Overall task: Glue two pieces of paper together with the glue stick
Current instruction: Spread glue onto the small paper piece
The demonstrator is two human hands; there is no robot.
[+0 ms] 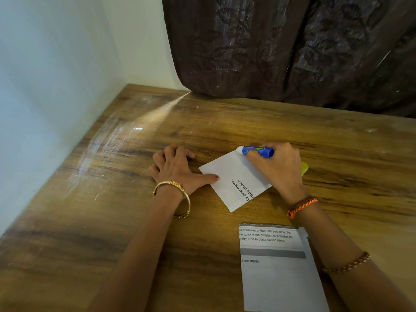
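Observation:
A small white paper with black print lies tilted on the wooden table. My left hand rests flat on the table, its thumb tip pressing the paper's left corner. My right hand grips a blue glue stick, held nearly level, with its white tip touching the paper's far corner. A second, larger printed paper lies flat nearer to me, partly under my right forearm.
A yellow object peeks out from behind my right hand. A dark patterned curtain hangs over the table's far edge. A pale wall borders the table on the left.

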